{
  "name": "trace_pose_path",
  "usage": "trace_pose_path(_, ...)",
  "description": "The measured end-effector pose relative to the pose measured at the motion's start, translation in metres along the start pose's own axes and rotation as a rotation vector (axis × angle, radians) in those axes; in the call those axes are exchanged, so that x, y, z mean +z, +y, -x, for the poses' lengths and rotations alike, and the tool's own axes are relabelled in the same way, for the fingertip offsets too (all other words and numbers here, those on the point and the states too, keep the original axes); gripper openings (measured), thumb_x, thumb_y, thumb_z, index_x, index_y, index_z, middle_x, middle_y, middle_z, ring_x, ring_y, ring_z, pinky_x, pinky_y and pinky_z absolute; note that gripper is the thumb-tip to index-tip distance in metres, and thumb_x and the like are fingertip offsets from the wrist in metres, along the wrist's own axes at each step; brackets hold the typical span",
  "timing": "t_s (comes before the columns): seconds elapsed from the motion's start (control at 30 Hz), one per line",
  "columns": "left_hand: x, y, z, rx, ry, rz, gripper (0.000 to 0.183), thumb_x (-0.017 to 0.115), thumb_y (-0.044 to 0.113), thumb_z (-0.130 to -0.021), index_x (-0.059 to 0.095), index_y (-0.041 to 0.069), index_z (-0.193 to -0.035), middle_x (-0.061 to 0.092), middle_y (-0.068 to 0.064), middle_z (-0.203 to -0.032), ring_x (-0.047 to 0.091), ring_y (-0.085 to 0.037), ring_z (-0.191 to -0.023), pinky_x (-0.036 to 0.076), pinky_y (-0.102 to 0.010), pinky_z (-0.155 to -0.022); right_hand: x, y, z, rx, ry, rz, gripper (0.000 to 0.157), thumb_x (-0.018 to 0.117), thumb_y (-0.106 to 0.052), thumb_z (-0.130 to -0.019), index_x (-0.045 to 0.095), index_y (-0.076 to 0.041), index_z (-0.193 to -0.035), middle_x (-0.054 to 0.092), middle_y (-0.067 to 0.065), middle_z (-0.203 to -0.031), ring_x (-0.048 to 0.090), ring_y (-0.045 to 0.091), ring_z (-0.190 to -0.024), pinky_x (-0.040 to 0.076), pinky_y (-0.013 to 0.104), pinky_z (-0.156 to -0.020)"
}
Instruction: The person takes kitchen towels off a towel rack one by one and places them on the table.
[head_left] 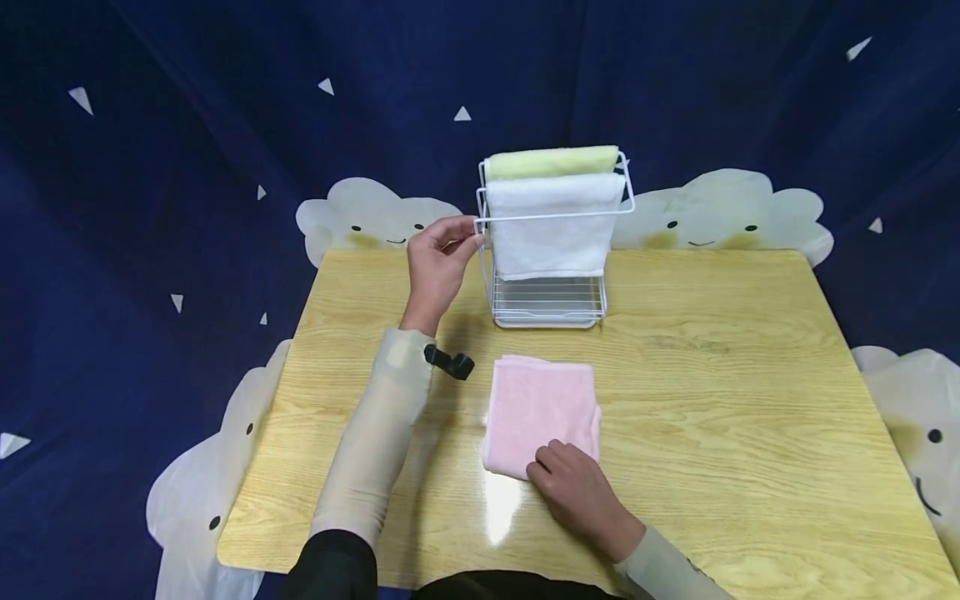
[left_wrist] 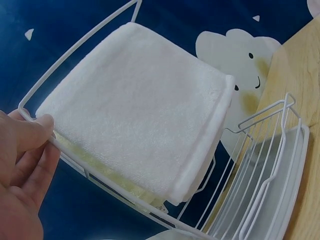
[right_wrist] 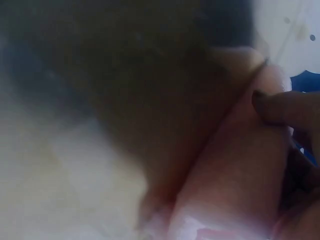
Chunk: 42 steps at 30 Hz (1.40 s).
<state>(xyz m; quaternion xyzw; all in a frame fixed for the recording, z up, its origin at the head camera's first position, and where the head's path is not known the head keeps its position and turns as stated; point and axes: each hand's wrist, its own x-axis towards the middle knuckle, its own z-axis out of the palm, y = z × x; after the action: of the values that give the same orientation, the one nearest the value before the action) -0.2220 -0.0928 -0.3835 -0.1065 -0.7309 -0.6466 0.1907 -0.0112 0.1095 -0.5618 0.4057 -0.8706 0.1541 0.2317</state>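
A white wire rack (head_left: 557, 217) stands at the back of the table. My left hand (head_left: 438, 265) pinches the front left corner of its upper frame between thumb and fingers. Over the rack's bars hang a folded white towel (left_wrist: 145, 105) and, behind it, a pale yellow-green towel (head_left: 555, 162). Nearer to me, a folded pink towel (head_left: 540, 408) lies flat on the table. At its lower right edge my right hand (head_left: 576, 496) has curled fingers; the dim, blurred right wrist view shows the thumb (right_wrist: 285, 107) pressed on the pink cloth, gripping its edge.
The wooden table (head_left: 712, 400) extends to both sides of the rack and the pink towel. A grey-white tray (left_wrist: 275, 185) forms the rack's base. Behind hangs a dark blue curtain (head_left: 225, 125) with white triangles, and cloud-shaped cushions (head_left: 720, 208) line the table's edges.
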Motion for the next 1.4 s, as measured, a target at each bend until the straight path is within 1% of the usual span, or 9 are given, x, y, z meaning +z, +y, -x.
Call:
trace_pose_path(0.17,0.0,0.002,0.0,-0.002,0.001,-0.001,0.021,0.074,-0.009,-0.086,0.069,-0.013,-0.106,0.071,-0.026,-0.102,0.068,-0.026,-0.092,0.057,-0.031,-0.087,0.004,-0.002,0.012,0.06,-0.033,-0.057,0.021,0.063,-0.009,-0.088,0.053,-0.011,-0.07,0.045,-0.001,-0.071,0.039,0.018,-0.061,0.035,0.026,-0.05)
trace_pose_path(0.27,0.001,0.002,-0.001,-0.003,0.001,-0.006,0.021,0.074,-0.009,-0.086,0.07,-0.012,-0.106,0.071,-0.026,-0.102,0.068,-0.025,-0.092,0.057,-0.03,-0.087,0.004,-0.002,0.016,0.077,-0.054,-0.077,0.021,0.075,-0.011,-0.081,0.056,-0.011,-0.072,0.047,-0.001,-0.074,0.041,0.018,-0.063,0.038,0.028,-0.051)
trace_pose_path(0.5,0.002,0.002,-0.002,-0.002,0.006,-0.009,0.02,0.074,-0.009,-0.086,0.07,-0.011,-0.105,0.072,-0.022,-0.101,0.068,-0.026,-0.093,0.057,-0.031,-0.087,0.005,0.004,0.013,0.101,-0.051,-0.055,0.023,0.051,-0.011,-0.093,0.058,-0.01,-0.071,0.048,0.0,-0.073,0.042,0.018,-0.062,0.038,0.028,-0.051)
trace_pose_path(0.8,0.002,-0.001,-0.001,-0.018,0.01,0.02,0.022,0.075,-0.009,-0.086,0.069,-0.013,-0.106,0.07,-0.028,-0.102,0.069,-0.026,-0.094,0.057,-0.03,-0.087,0.006,0.012,0.007,0.12,-0.072,-0.015,0.029,0.044,-0.011,-0.095,0.057,-0.01,-0.07,0.048,0.0,-0.072,0.042,0.017,-0.061,0.035,0.027,-0.05)
trace_pose_path(0.87,0.002,-0.001,-0.001,-0.017,0.009,0.018,0.02,0.075,-0.009,-0.086,0.07,-0.012,-0.105,0.071,-0.025,-0.101,0.069,-0.025,-0.093,0.057,-0.031,-0.086,0.006,0.011,0.008,0.127,-0.073,-0.023,0.025,0.049,-0.01,-0.094,0.057,-0.01,-0.07,0.049,0.0,-0.072,0.042,0.018,-0.062,0.036,0.028,-0.05)
trace_pose_path(0.97,0.002,-0.001,0.0,-0.017,0.008,0.001,0.019,0.074,-0.008,-0.086,0.071,-0.01,-0.105,0.072,-0.022,-0.101,0.068,-0.024,-0.092,0.057,-0.03,-0.087,0.002,0.011,0.008,0.128,-0.075,-0.046,0.016,0.066,-0.009,-0.088,0.059,-0.011,-0.074,0.052,0.0,-0.076,0.046,0.018,-0.066,0.041,0.029,-0.053)
trace_pose_path(1.07,0.002,-0.001,0.002,-0.015,0.006,-0.012,0.019,0.074,-0.008,-0.087,0.07,-0.01,-0.106,0.071,-0.024,-0.102,0.068,-0.024,-0.093,0.057,-0.031,-0.087,-0.006,0.015,0.001,0.15,-0.06,-0.08,0.016,0.081,-0.015,-0.081,0.064,-0.011,-0.081,0.056,0.0,-0.082,0.05,0.018,-0.071,0.047,0.031,-0.059)
trace_pose_path(1.27,0.002,-0.001,0.001,-0.019,0.006,-0.006,0.019,0.074,-0.009,-0.087,0.07,-0.011,-0.105,0.071,-0.026,-0.102,0.068,-0.024,-0.093,0.057,-0.032,-0.088,-0.025,0.031,-0.022,0.246,0.054,-0.218,0.02,0.084,-0.016,-0.079,0.072,-0.007,-0.092,0.065,0.0,-0.09,0.062,0.018,-0.084,0.057,0.035,-0.072)
trace_pose_path(1.4,0.002,-0.001,0.001,-0.011,0.006,-0.013,0.02,0.074,-0.009,-0.086,0.07,-0.012,-0.106,0.071,-0.025,-0.102,0.069,-0.024,-0.093,0.057,-0.032,-0.087,-0.034,0.039,-0.034,0.269,0.113,-0.308,0.023,0.085,-0.014,-0.078,0.072,-0.006,-0.095,0.068,0.001,-0.092,0.065,0.019,-0.086,0.058,0.036,-0.073)
